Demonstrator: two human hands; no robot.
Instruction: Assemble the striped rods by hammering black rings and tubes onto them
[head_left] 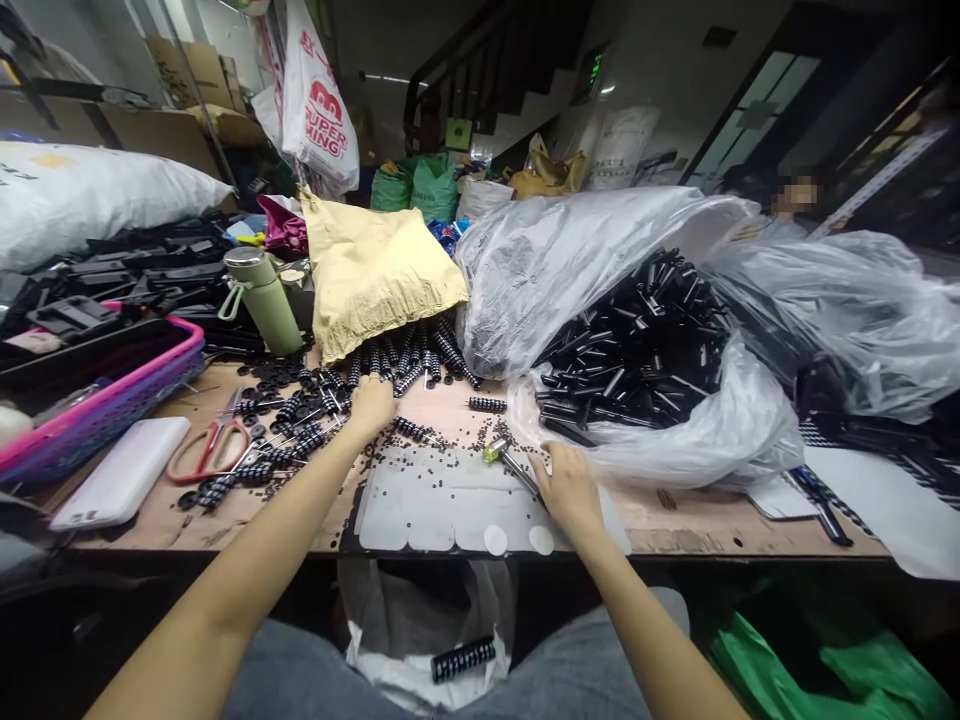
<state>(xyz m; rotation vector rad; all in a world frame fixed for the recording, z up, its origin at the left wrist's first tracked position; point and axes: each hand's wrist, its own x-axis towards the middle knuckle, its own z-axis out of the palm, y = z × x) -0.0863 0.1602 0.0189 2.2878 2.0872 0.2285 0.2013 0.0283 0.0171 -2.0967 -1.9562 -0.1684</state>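
Note:
My left hand (370, 404) reaches forward over the wooden bench (675, 520), its fingers curled down among black ribbed rods (405, 362) spilling from under a yellow bag (371, 270); what it grips is hidden. My right hand (568, 487) rests near the bench's front edge, fingers closed on a thin metal tool with a yellow-green tip (504, 458). Between my hands lies a grey flat sheet (442, 505) strewn with small black rings. One ribbed rod (487, 404) lies alone just beyond it.
A clear plastic bag (637, 340) of black tubes fills the right. Red-handled scissors (210, 445), a white slab (124, 485), a pink basket (90, 415) and a green flask (264, 298) stand left. Another person sits far right behind the bags. A bag with a rod (463, 658) hangs below.

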